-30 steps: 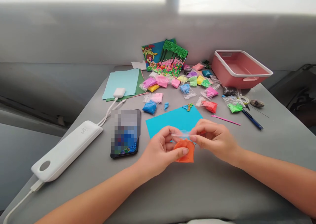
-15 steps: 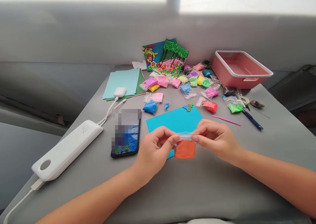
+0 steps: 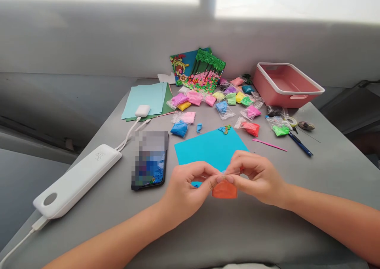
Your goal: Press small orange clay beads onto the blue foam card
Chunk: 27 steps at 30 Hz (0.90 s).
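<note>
My left hand (image 3: 185, 190) and my right hand (image 3: 257, 178) meet over the near part of the grey table (image 3: 267, 229). Together they pinch the clear top edge of a small plastic bag of orange clay (image 3: 225, 190), which hangs just below my fingertips. Behind the bag lies a blue paper sheet (image 3: 209, 148) with a small bead pattern (image 3: 225, 129) at its far edge. A phone (image 3: 149, 160) lies left of my left hand.
Several small bags of coloured clay (image 3: 225, 101) are spread across the middle. A pink tub (image 3: 286, 85) stands far right, a finished bead picture (image 3: 198, 69) leans at the back. A white power bank (image 3: 75, 180) with cables lies left, pale paper sheets (image 3: 145, 99) behind it, a pen (image 3: 299, 144) and pink stick (image 3: 268, 144) right.
My hands have come closer together and lower, nearer to me, pinching the bag's top between touching fingertips. The bag looks more bunched. The view has shifted slightly.
</note>
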Each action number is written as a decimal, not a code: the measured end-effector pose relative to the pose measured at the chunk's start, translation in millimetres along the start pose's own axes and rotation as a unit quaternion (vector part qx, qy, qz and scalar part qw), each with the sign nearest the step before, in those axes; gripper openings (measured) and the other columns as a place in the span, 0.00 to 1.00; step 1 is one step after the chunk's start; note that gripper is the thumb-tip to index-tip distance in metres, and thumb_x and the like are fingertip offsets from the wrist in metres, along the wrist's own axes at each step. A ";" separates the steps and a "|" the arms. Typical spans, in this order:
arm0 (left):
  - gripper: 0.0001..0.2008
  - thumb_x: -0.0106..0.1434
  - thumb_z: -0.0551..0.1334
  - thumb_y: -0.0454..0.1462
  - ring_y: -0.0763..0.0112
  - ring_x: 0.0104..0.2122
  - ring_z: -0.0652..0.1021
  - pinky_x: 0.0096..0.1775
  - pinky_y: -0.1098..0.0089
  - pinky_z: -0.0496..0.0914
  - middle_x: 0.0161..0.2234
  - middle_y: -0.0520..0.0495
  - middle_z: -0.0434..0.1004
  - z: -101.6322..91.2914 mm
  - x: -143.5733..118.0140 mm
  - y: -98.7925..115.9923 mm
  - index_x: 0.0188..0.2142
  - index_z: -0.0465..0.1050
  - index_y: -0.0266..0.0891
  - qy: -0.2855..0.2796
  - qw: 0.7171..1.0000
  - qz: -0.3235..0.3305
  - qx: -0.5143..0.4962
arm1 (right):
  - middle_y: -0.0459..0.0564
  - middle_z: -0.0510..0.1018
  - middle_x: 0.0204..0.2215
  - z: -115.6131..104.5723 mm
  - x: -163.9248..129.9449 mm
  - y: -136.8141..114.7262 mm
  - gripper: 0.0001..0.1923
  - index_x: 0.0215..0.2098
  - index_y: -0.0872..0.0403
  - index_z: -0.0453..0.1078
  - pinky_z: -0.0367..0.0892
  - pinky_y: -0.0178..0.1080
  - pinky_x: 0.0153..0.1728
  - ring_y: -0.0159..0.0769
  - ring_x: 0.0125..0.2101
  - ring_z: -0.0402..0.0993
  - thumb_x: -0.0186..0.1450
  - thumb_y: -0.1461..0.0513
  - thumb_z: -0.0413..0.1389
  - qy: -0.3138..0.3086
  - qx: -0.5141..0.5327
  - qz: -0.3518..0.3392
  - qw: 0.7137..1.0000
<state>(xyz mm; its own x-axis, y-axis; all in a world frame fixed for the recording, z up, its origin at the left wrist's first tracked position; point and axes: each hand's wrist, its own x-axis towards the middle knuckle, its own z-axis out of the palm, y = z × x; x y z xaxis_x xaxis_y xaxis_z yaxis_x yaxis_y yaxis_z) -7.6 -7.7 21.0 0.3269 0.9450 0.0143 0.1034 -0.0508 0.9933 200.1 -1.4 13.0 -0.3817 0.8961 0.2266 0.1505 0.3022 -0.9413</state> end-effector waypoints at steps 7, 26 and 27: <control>0.08 0.63 0.67 0.42 0.64 0.34 0.84 0.34 0.69 0.81 0.35 0.46 0.87 1.3 1.3 -8.9 0.35 0.81 0.40 0.035 0.999 -0.006 -0.009 | 0.47 0.74 0.27 -2.7 2.5 3.2 0.06 0.31 0.53 0.73 0.68 0.33 0.28 0.30 0.29 0.69 0.67 0.64 0.60 0.024 -0.028 -0.038 0.999; 0.36 0.69 0.55 0.56 0.41 0.73 0.47 0.68 0.36 0.42 0.72 0.34 0.55 -12.8 11.2 -13.2 0.66 0.64 0.34 -0.086 0.931 0.025 0.355 | 0.47 0.76 0.31 -98.0 91.5 23.5 0.18 0.43 0.55 0.72 0.71 0.37 0.29 0.32 0.29 0.71 0.70 0.48 0.57 0.228 -0.148 0.056 0.961; 0.38 0.68 0.55 0.57 0.41 0.73 0.44 0.68 0.35 0.39 0.73 0.34 0.52 -13.5 11.4 -14.1 0.67 0.63 0.33 -0.109 0.922 0.017 0.372 | 0.50 0.77 0.39 -104.6 93.7 30.1 0.16 0.48 0.55 0.72 0.74 0.39 0.34 0.33 0.34 0.74 0.71 0.52 0.56 0.239 -0.156 0.077 0.955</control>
<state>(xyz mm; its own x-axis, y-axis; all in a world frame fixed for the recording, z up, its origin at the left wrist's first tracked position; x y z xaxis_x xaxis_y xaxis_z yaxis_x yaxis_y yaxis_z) -17.9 8.1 8.6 0.5138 0.8558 -0.0593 0.6792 -0.3636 0.6375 264.2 125.6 32.0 0.1155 0.9613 0.2501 0.4636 0.1705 -0.8695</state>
